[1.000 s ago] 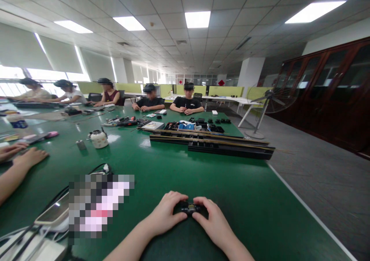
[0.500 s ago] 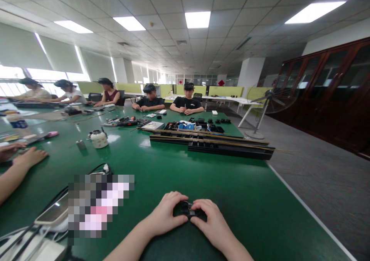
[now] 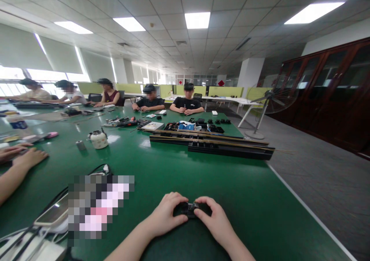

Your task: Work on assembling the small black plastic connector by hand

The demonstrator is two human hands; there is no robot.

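A small black part [image 3: 189,210], seemingly plastic, lies low over the green table [image 3: 162,168] between my two hands. My left hand [image 3: 166,214] grips its left end between thumb and fingers. At its right end, my right hand [image 3: 215,218] pinches a dark piece between thumb and index finger; whether that piece is separate from the black part I cannot tell. My fingers cover much of both, and finer details are too small to make out.
Long black rails [image 3: 231,150] with thin brass-coloured rods lie across the table ahead. A phone [image 3: 53,213] and cables are at lower left, near a white kettle-shaped pot [image 3: 98,139] and a grey cylinder [image 3: 81,145]. A co-worker's hands [image 3: 30,157] rest at far left.
My right hand has shifted slightly right, with its thumb and index finger lifted a little around the dark piece. More of the black part's middle shows. My left hand stays nearly still.
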